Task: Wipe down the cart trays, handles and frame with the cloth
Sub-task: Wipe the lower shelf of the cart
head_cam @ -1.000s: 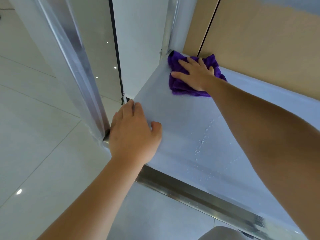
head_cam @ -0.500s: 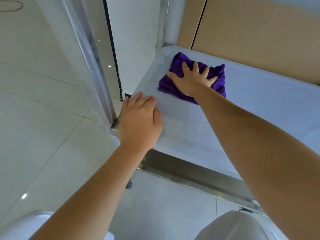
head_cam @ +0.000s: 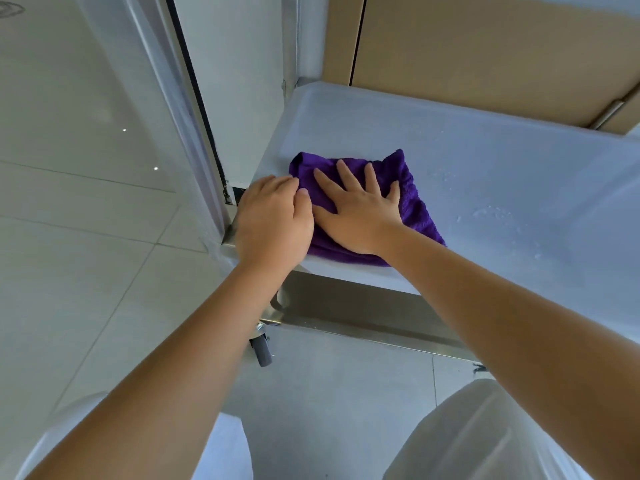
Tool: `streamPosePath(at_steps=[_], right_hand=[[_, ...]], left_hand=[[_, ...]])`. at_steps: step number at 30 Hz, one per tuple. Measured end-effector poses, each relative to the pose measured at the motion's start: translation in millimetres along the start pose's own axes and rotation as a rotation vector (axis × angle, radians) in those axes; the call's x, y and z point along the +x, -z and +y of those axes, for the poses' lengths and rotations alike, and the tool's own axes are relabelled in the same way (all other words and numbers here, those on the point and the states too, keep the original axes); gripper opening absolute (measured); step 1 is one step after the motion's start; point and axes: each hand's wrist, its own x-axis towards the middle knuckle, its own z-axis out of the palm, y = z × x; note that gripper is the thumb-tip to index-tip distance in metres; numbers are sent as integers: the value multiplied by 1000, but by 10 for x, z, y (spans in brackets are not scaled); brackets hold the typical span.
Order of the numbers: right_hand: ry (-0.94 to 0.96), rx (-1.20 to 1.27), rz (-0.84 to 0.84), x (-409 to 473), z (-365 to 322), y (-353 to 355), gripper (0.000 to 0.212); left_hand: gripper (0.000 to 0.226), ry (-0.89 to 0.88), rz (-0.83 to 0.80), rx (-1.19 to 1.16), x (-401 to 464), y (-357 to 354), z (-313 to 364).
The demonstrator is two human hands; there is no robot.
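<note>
- Pale glossy floor tiles fill the left and near side, with tan wooden panels behind the cart on the far right.
- The pale grey rimmed cart tray spreads across the right half; water droplets lie on its right part.
- Upright metal frame posts stand at its left corners: one near-left post and one far post.
- A stainless lower shelf edge runs below the tray's near rim.
- The person's white-clad knees show at the bottom.
- The folded purple terry cloth lies flat on the tray near its near-left corner, reaching almost to the near rim.
- The right hand presses flat on the cloth, fingers spread and straight, its grip released.
- The left hand rests on the tray's near-left corner, just beside the right hand, fingers bent over the left edge and the thumb touching the cloth; whether it grasps the rim cannot be told.
- A small grey caster wheel sits under the near-left corner.
</note>
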Motion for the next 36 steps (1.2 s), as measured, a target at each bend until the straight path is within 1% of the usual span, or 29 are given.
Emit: streamPosePath(at_steps=[2,5,7,8,10,13,15,17,22,25,27,29,31,32,34,35,36], right_hand=[[6,36,-10,-101,-19,-6,59],[12,77,-18,-241,-76,-25,60],[74,27,-14,-351,-106,-51,64],[129,-22,-22,-400,-98,-51,68],[243,-124,-53,-451,-9,-9,76],[373,-229,-64,-471,181,45,82],[433,-255,-65,-479,290,25,82],[462,-267,-71,-486,359,22,84],[477,-274,-96,-527,527,53,88],[483,-201,-76,-601,676,79,87],[453,-156,-42,-649,763,102,88],[433,-155,-33,-684,808,140,91],[436,-165,-17,-723,822,172,92],[435,-147,17,-747,799,180,90],[419,-9,208,-784,673,156,74],[343,118,290,-806,573,144,63],[238,271,288,-819,461,140,56]], left_hand=[[55,-10,-48,-12,0,23,5],[60,-94,-93,-187,-25,107,12],[68,-176,-110,-287,-58,170,-22],[71,-192,-124,-291,-66,188,-55],[74,-203,-146,-208,-58,182,-125],[74,-245,-186,35,-70,126,-165],[75,-305,-223,178,-104,89,-148],[76,-326,-241,256,-118,84,-123],[79,-333,-258,321,-133,106,-119],[80,-370,-267,366,-148,114,-111],[81,-384,-274,392,-154,124,-98],[86,-377,-282,423,-164,135,-80],[96,-353,-306,472,-162,137,-33],[99,-344,-316,482,-154,134,2],[97,-349,-319,463,-165,124,90],[93,-364,-310,440,-181,117,136],[90,-382,-295,410,-195,104,178]])
